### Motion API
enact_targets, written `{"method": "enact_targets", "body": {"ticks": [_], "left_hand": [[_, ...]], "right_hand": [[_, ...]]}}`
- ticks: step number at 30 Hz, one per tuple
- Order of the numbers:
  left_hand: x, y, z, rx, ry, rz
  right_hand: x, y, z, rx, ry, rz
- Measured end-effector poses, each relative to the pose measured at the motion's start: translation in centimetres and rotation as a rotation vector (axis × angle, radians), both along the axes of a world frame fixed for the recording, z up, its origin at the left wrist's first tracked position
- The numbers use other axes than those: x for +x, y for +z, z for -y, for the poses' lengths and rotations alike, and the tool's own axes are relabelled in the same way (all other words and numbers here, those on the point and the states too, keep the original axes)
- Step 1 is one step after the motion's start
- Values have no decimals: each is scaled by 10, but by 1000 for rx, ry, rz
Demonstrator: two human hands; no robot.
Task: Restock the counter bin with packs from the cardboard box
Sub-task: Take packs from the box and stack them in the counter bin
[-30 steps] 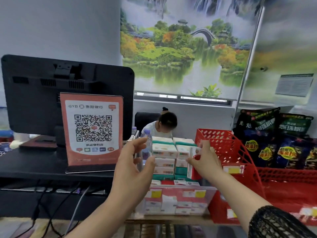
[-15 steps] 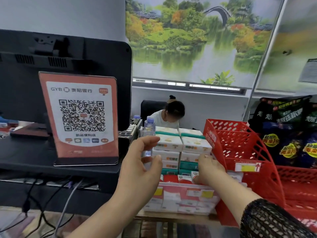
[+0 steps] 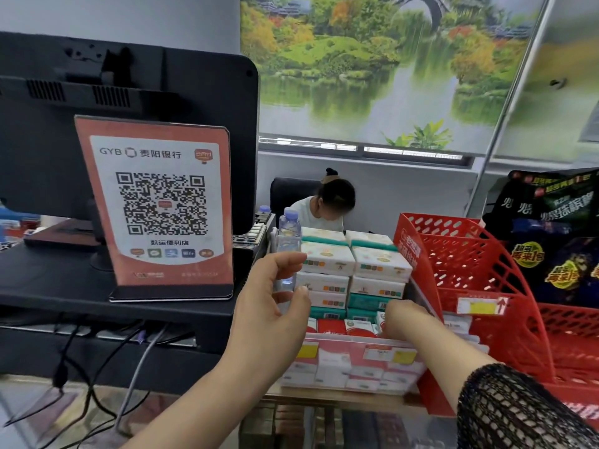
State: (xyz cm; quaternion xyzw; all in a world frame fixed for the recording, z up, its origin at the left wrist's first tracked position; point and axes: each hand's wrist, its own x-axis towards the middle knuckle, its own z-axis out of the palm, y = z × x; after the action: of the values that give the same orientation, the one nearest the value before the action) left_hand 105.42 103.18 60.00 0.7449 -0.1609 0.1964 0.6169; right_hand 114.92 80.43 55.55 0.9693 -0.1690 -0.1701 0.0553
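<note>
Our left hand (image 3: 272,306) hangs open, thumb and fingers spread, holding nothing. Just past its fingertips rises a stack (image 3: 379,267) of white blocks. Our right hand (image 3: 405,319) dips into the clear plastic bin (image 3: 324,343); its fingers are buried among the red-and-white packs (image 3: 334,327), so we can't tell if it's gripping. They look light, squashy and film-slick, so we'd pinch the long sides. The cardboard box is out of view.

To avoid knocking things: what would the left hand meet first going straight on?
Probably the stack of white packs, right before the left hand; the water bottle stands close beside, depth unclear.
</note>
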Motion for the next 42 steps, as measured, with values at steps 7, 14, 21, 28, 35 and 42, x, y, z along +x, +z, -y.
{"method": "enact_targets", "body": {"ticks": [7,14,21,28,35,42], "left_hand": [[-6,0,-7,-23,-52,-18],[-17,0,-19,-44,-98,-20],[-27,-18,-35,-33,-132,-64],[-34,-51,-64,-9,-66,-150],[-60,-96,-90,-1,26,-239],[-112,-233,-93,43,95,-352]], "right_hand": [[-19,18,-3,171,-29,245],[-54,59,-33,520,-55,887],[-111,53,-108,1211,-29,1104],[-135,12,-169,1294,-19,1012],[-154,-31,-197,1312,23,1043],[-203,-154,-199,1401,-5,942]]}}
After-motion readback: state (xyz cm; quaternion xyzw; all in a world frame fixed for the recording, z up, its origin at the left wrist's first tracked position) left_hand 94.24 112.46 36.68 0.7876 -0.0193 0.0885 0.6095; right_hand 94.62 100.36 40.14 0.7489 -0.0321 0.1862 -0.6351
